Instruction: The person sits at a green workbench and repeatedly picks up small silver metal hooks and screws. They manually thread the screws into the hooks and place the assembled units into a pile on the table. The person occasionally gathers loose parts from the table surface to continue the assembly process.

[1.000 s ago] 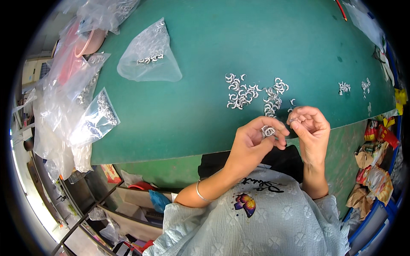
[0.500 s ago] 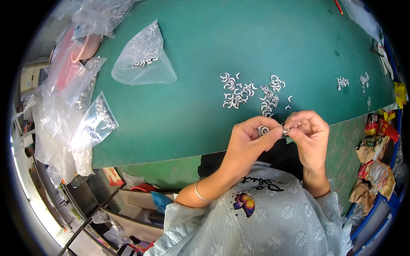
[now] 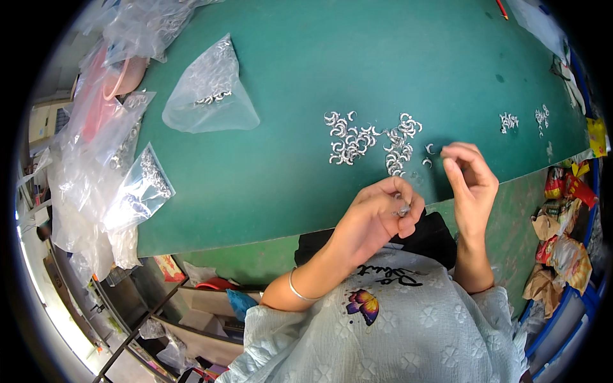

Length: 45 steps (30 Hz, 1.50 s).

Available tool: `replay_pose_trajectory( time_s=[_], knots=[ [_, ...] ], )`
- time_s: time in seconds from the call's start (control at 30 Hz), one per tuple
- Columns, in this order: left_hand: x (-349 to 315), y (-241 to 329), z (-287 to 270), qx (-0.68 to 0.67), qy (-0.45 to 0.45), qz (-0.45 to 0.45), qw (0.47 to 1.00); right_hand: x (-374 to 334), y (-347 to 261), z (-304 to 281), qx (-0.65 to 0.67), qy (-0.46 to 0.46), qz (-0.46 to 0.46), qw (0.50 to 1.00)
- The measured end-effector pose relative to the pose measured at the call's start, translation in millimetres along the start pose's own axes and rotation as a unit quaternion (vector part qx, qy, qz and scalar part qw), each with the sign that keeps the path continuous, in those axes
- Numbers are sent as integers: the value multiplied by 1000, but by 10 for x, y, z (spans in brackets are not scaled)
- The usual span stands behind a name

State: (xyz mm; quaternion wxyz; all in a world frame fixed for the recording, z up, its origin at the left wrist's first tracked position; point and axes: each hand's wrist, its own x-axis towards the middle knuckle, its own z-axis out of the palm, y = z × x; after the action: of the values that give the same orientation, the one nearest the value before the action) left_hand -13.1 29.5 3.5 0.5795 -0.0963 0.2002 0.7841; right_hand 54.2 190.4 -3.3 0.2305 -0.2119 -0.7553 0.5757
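My left hand (image 3: 383, 209) is closed over the table's near edge, with small silver crescent pieces (image 3: 401, 209) partly showing between its fingers; how many is hidden. To the right, my right hand (image 3: 474, 182) is raised with bent fingers, thumb a little apart from the forefinger, and nothing visible between them. Just left of its fingertips lie two loose crescents (image 3: 429, 149) on the green tabletop (image 3: 287, 76). Beyond my left hand are two loose heaps of the same pieces, a left heap (image 3: 349, 142) and a narrower right heap (image 3: 398, 145).
Two small clusters of silver pieces (image 3: 509, 122) lie far right. A clear bag of crescents (image 3: 211, 96) rests at left, near another bag (image 3: 150, 175) and a pink basket (image 3: 131, 75). Crumpled packets (image 3: 562, 255) hang beyond the right edge. A red pencil-like stick (image 3: 502, 9) lies at the back.
My hands have come apart. The right one has moved up and right toward the loose crescents; the left has drawn slightly nearer to me and closed around its pieces.
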Motion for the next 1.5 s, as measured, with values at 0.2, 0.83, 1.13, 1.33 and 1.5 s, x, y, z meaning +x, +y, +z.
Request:
replay_pose_trajectory(
  time_s=[0.2, 0.83, 1.13, 1.33, 1.5],
  knots=[
    [1, -42, -63, 63, 39, 49, 996, 120, 67, -16, -331, -69, -140, 930],
    [8, -98, -84, 113, 69, 38, 991, -59, -82, 32, 8, -152, -188, 970],
    [-67, -108, -50, 216, 117, 123, 961, -111, -134, 37, 45, -119, -120, 985],
    [-46, -150, 35, 296, 90, 242, 920, -166, -134, 39, 101, -147, -45, 983],
    [-56, -130, 7, 251, 108, 166, 947, -141, -107, 28, 110, -135, -30, 984]
  ],
)
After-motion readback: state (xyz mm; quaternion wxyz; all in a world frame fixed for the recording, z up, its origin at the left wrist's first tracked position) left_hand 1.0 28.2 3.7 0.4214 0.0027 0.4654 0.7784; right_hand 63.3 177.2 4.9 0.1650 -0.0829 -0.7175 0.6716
